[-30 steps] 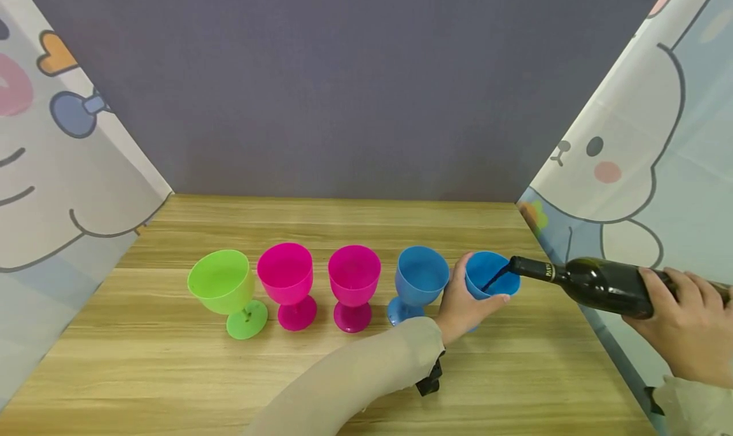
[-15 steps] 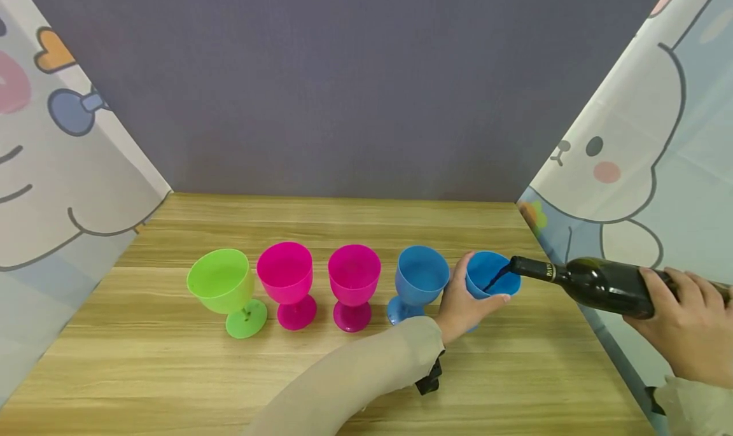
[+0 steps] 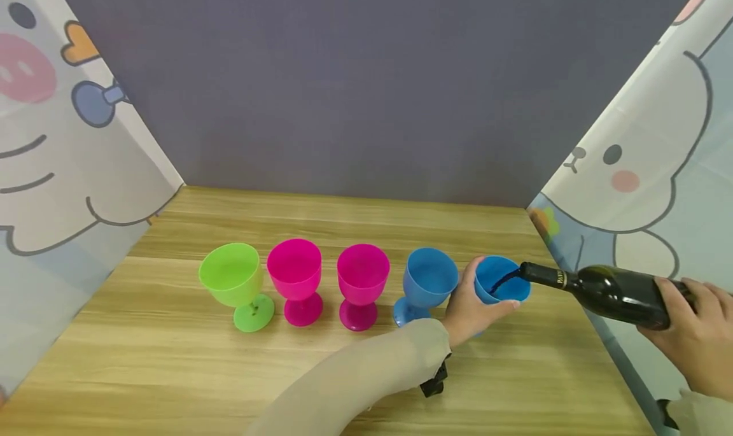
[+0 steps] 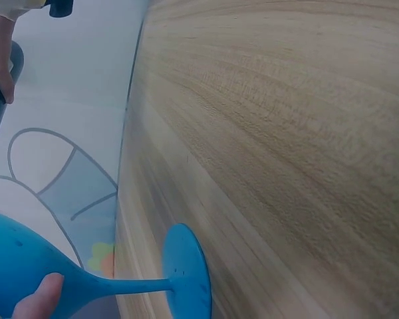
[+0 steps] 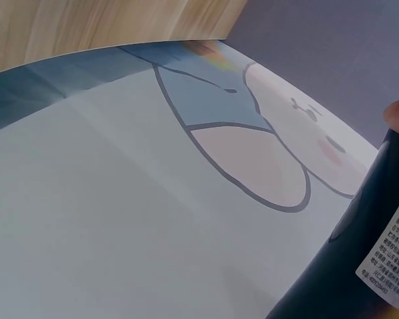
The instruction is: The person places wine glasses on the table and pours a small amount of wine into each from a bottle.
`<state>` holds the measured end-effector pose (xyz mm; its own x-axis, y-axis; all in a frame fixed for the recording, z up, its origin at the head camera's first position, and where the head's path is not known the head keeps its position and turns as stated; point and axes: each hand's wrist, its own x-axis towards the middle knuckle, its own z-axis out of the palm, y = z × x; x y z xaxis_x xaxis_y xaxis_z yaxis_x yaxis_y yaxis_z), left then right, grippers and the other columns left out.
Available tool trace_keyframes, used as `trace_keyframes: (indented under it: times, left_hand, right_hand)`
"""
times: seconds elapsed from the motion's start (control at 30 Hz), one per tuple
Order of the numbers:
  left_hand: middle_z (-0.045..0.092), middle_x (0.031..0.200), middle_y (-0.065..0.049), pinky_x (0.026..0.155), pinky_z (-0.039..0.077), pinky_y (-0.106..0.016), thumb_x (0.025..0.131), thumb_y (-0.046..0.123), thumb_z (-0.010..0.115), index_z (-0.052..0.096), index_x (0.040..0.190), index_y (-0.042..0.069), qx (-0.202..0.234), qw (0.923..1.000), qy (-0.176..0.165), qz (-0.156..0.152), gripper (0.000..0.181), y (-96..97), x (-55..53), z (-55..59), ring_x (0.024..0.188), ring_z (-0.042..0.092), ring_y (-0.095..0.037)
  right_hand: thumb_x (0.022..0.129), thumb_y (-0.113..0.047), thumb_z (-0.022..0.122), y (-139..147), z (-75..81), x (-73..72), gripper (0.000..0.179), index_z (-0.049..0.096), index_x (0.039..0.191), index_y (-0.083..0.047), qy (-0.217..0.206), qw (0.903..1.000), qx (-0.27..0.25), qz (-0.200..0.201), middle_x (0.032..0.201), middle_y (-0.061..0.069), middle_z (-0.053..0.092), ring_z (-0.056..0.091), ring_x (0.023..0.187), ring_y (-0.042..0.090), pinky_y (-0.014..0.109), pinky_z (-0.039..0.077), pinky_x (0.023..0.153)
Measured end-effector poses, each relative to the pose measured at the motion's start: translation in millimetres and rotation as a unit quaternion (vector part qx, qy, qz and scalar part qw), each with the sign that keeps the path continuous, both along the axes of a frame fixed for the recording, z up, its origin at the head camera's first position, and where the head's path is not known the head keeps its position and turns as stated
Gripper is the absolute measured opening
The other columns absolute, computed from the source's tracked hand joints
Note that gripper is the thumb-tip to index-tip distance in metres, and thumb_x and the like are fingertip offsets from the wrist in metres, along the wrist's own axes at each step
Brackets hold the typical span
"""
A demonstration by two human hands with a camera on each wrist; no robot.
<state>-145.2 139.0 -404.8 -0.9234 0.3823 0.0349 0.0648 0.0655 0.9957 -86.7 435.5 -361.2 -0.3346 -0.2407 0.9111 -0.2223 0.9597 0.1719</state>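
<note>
At the right end of a row of goblets, my left hand point(image 3: 468, 310) grips the bowl of a blue goblet point(image 3: 509, 282). Its stem and round foot point(image 4: 188, 272) show in the left wrist view, the foot near or on the wooden surface. My right hand point(image 3: 695, 334) holds a dark wine bottle point(image 3: 615, 294) round its body, tipped so that its neck points left. The bottle mouth is over the goblet's right rim, and dark liquid point(image 3: 504, 281) runs from it into the bowl. In the right wrist view the bottle point(image 5: 349, 266) shows a white printed label.
Left of the held goblet stand another blue goblet point(image 3: 431, 280), two magenta goblets point(image 3: 363, 277) and a green goblet point(image 3: 231, 277). The wooden table point(image 3: 172, 372) meets a grey panel point(image 3: 355, 92) behind and cartoon-printed sheets point(image 3: 641, 194) on both sides.
The head view has shifted slightly, so the scene sits farther right. Both hands keep their holds, and the liquid runs from the bottle into the goblet in all three head frames.
</note>
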Motion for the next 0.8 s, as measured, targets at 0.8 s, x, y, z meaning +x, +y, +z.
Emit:
trace_keyframes:
  times: [0.8]
  left_hand:
    - [0.034, 0.145, 0.002, 0.101, 0.04, -0.042, 0.082, 0.029, 0.076, 0.03, 0.146, 0.036, 0.002, 0.9997, 0.022, -0.006, 0.079, -1.7, 0.1, 0.8, 0.13, 0.04, -0.02]
  right_hand:
    - [0.089, -0.05, 0.034, 2.4, 1.5, -1.2, 0.061, 0.058, 0.107, 0.003, -0.011, 0.9999, 0.012, 0.001, 0.091, 0.041, 0.052, 0.045, 0.081, 0.062, 0.071, 0.036, 0.075]
